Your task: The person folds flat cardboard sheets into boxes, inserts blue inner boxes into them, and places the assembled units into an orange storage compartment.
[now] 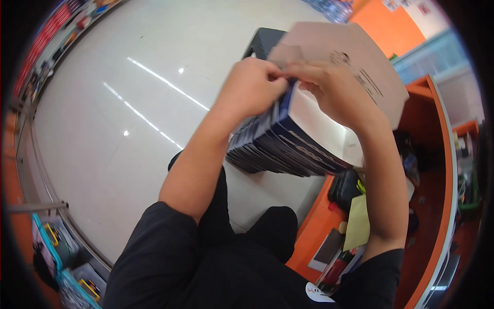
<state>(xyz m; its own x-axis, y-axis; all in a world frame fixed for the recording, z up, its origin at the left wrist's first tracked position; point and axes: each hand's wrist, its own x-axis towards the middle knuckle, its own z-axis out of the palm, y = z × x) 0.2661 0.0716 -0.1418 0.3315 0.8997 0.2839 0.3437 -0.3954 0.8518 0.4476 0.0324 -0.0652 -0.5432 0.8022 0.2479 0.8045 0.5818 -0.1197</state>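
Observation:
A tall stack of flat dark blue printed boxes (293, 149) stands in front of me, slightly right of centre. The topmost piece has a white surface (321, 123) facing up. Behind it rises a brown cardboard panel (329, 44) with dark print. My left hand (253, 86) is closed in a pinch at the far left corner of the stack. My right hand (334, 91) arches over the white surface, its fingertips pressed together against the left hand's. What the fingertips grip is hidden and slightly blurred.
A dark grey plastic piece (267, 40) sits behind the stack. To the right is an orange shelf unit (437, 118) holding a yellow paper (356, 221) and a black case (345, 189). Blue-rimmed bins (51, 242) are at lower left, a stocked shelf (62, 31) at upper left. The floor is shiny tile.

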